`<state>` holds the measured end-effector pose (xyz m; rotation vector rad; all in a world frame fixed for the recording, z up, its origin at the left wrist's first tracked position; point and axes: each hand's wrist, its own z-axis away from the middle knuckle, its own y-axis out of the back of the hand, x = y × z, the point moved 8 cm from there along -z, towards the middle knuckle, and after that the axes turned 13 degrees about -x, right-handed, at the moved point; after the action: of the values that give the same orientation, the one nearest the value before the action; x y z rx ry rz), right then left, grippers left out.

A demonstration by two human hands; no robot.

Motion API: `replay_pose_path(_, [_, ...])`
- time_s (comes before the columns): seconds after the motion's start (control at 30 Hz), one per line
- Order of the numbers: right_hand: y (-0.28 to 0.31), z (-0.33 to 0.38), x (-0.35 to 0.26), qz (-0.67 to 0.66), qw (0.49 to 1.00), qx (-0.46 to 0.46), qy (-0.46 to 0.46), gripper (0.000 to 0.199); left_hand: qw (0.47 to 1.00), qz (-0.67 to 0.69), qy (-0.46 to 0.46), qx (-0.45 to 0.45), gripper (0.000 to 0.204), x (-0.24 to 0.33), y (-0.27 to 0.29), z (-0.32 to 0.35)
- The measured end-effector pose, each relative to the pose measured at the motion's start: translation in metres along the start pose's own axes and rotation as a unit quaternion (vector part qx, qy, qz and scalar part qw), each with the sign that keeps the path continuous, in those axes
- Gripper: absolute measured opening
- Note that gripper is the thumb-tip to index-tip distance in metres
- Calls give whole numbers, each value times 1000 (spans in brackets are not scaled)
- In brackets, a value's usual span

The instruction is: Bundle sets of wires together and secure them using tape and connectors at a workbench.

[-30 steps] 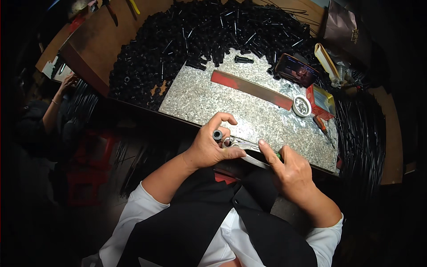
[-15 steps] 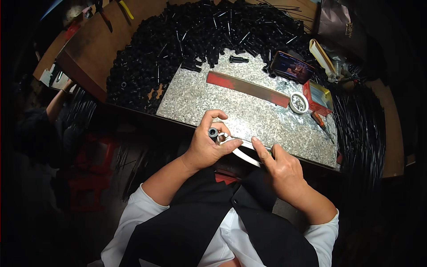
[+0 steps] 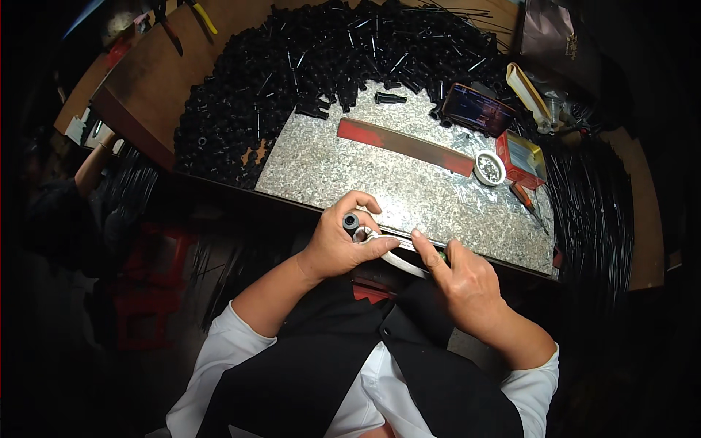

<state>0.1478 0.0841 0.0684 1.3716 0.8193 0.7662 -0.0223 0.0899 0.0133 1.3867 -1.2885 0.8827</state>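
Observation:
At the near edge of the worktop, my left hand (image 3: 337,244) is closed around a short black tube (image 3: 351,220), its round hollow end facing up. Its thumb lies on a shiny metal plier-like tool (image 3: 400,247) with one straight and one curved handle. The tool's head (image 3: 361,233) sits against or beside the tube; the exact contact is hidden by my fingers. My right hand (image 3: 467,277) grips the tool's handle end, index finger stretched along it. A small green bit (image 3: 442,256) shows by that finger.
A large heap of black tubular parts (image 3: 292,66) covers the back and left. On the speckled worktop (image 3: 307,164) lie a red-brown flat bar (image 3: 405,147), a white cup of small metal pieces (image 3: 490,168), a phone (image 3: 478,109), a red box (image 3: 520,162) and an orange-handled tool (image 3: 527,204). Another person's arm (image 3: 93,166) shows left.
The tool has tilted slightly in my hands and its two handles look closer together. My left fingers have shifted a little to the right. The things on the worktop stay put.

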Motion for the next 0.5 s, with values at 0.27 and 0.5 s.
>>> replay_pose_path(0.27, [2, 3, -4, 0, 1000, 3, 20, 64, 995, 65, 17, -76, 54, -6, -7, 5])
replay_pose_path(0.5, [4, 4, -5, 15, 1000, 8, 23, 63, 995, 78, 25, -55, 57, -11, -5, 8])
